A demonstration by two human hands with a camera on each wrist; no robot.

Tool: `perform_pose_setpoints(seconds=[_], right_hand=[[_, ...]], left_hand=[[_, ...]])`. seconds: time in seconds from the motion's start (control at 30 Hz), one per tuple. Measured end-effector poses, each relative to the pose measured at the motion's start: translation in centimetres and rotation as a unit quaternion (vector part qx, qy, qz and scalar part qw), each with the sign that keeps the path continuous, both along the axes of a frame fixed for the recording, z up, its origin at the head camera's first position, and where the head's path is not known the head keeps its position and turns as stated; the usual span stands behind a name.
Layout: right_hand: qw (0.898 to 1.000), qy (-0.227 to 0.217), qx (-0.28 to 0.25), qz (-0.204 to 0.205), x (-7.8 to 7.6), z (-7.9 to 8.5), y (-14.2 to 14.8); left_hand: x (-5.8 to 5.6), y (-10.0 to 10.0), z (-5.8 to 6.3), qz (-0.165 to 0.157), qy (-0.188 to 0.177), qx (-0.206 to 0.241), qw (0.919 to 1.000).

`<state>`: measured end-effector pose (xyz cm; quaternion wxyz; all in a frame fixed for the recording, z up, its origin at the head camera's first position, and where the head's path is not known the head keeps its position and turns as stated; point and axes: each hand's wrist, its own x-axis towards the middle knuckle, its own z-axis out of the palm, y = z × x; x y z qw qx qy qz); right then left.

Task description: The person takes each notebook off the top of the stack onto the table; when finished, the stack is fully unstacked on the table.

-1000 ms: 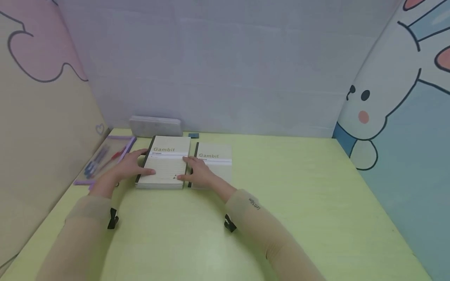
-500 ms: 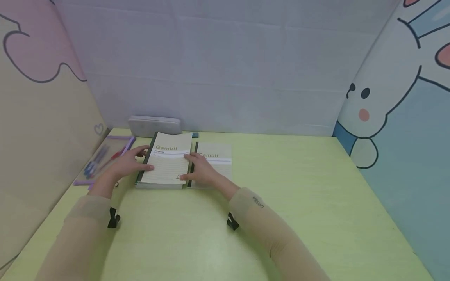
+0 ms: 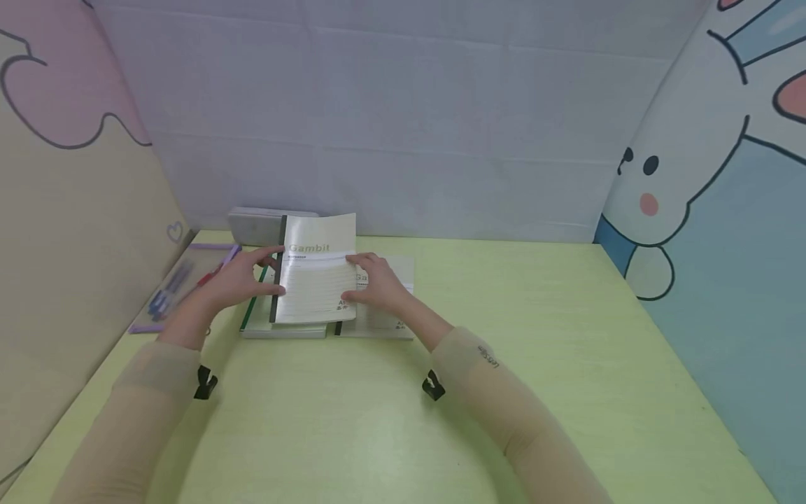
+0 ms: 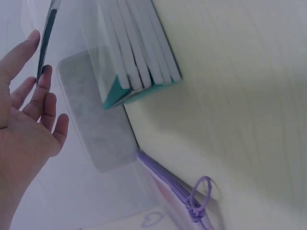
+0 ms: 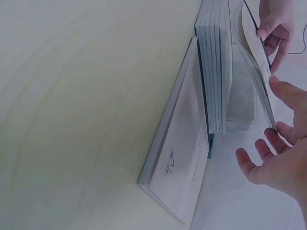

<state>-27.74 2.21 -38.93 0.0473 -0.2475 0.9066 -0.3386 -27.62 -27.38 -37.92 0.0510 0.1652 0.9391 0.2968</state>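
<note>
A cream Gambit notebook (image 3: 317,287) with a dark spine is held up between both hands, its far edge tilted upward. My left hand (image 3: 242,280) pinches it at the spine, thumb on the cover, as the left wrist view shows at the dark spine edge (image 4: 45,43). At its opposite edge, my right hand (image 3: 380,285) pinches with thumb and fingers. Below it lies a stack of notebooks (image 4: 144,48), several deep, the top one with a green spine. Another Gambit notebook (image 5: 180,153) lies right of the stack, partly covered by my right hand in the head view.
A grey oblong case (image 3: 252,225) stands at the back against the wall. On the left is a see-through pouch (image 3: 179,287) with purple edges and pens inside. A small blue block (image 5: 211,145) sits behind the notebooks. The pale yellow-green table (image 3: 535,364) extends right.
Both hands have lifted the top notebook off the stack and moved it up and slightly right, tilting it. The green-spined notebook beneath has come into view.
</note>
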Motion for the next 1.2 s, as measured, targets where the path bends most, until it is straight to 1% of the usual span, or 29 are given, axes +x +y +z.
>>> perform_pose_setpoints(seconds=[0.17,0.23,0.33,0.47,0.6,0.7,0.83,0.97,1.1,1.2], right_hand=[[1.0,0.016,-0.011,-0.009,-0.2,0.7,1.9],[1.0,0.016,-0.012,-0.017,-0.2,0.9,2.8],[1.0,0.014,-0.012,-0.026,-0.1,1.2,4.2],[0.999,0.02,-0.017,-0.027,0.0,1.8,6.6],[0.999,0.022,-0.031,-0.024,0.3,2.5,9.1],[0.999,0.017,-0.039,-0.022,0.4,2.9,10.9],[0.998,0.012,-0.04,-0.037,0.4,2.9,13.4],[0.998,0.009,-0.042,-0.055,0.5,3.1,16.0],[0.997,-0.003,-0.051,-0.063,0.7,3.2,18.4],[0.996,-0.01,-0.053,-0.068,0.7,2.8,19.9]], left_hand=[[-0.1,1.8,1.2,-0.015,0.015,0.0,0.9998],[0.0,2.8,1.8,-0.024,0.018,0.003,0.9996],[-0.2,4.2,2.4,-0.035,0.033,0.006,0.9988],[-0.8,6.1,2.8,-0.049,0.05,0.019,0.9974],[-1.4,8.1,3.2,-0.066,0.053,0.035,0.9958],[-1.6,9.8,3.5,-0.077,0.048,0.043,0.9949],[-2.0,12.2,3.6,-0.092,0.041,0.044,0.994],[-2.4,14.8,3.2,-0.107,0.041,0.051,0.9921],[-2.6,17.3,2.4,-0.111,0.04,0.056,0.9915],[-2.7,19.0,1.8,-0.107,0.03,0.05,0.9925]])
